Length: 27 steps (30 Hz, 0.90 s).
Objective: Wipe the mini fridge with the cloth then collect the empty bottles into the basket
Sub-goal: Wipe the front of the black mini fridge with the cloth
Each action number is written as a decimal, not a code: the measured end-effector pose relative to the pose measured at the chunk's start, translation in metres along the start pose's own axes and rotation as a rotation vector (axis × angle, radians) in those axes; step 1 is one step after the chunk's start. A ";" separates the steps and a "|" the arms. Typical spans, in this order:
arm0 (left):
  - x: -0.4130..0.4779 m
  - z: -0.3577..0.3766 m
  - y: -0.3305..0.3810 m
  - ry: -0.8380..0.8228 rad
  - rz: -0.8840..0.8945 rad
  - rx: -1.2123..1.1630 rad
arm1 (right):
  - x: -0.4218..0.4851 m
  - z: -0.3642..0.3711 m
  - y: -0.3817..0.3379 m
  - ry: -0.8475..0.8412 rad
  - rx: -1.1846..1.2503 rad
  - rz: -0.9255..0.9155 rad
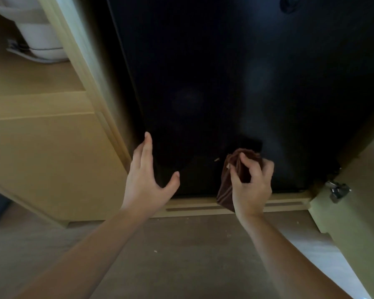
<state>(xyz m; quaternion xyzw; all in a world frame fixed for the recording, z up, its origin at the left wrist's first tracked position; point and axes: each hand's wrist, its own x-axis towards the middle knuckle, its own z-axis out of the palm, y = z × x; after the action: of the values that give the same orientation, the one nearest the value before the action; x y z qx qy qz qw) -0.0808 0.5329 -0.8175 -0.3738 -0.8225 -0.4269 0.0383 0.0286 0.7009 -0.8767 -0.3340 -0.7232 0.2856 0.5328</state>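
The black mini fridge (235, 83) fills the upper middle of the view, its door closed, set inside a pale wooden cabinet. My right hand (252, 182) grips a folded brown cloth (227, 180) against the lower part of the fridge door. My left hand (147, 175) is spread with straight fingers at the door's lower left corner; whether it touches the door is unclear. No bottles or basket are in view.
The wooden cabinet frame (78, 61) runs along the fridge's left side. An open cabinet door (354, 212) with a metal hinge (338, 190) stands at the right. A white kettle (39, 37) sits on a shelf at upper left. Brown floor (181, 255) lies below.
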 end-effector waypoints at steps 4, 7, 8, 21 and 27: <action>-0.006 0.008 -0.012 -0.074 -0.075 -0.063 | -0.021 0.008 0.020 -0.087 -0.044 0.050; -0.010 0.015 -0.022 -0.113 -0.091 -0.077 | -0.031 0.014 0.032 -0.116 -0.046 0.080; -0.012 0.017 -0.025 -0.122 -0.099 -0.067 | -0.035 0.015 0.035 -0.130 -0.049 0.107; -0.025 0.023 -0.033 -0.235 -0.155 -0.042 | -0.035 0.013 0.022 -0.201 0.087 0.356; -0.025 0.022 -0.030 -0.217 -0.164 -0.096 | -0.003 0.014 -0.039 -0.038 0.205 0.156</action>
<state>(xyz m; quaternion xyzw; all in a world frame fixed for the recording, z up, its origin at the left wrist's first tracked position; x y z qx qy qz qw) -0.0767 0.5235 -0.8613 -0.3508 -0.8282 -0.4246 -0.1036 0.0090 0.6739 -0.8518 -0.3276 -0.6720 0.4049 0.5265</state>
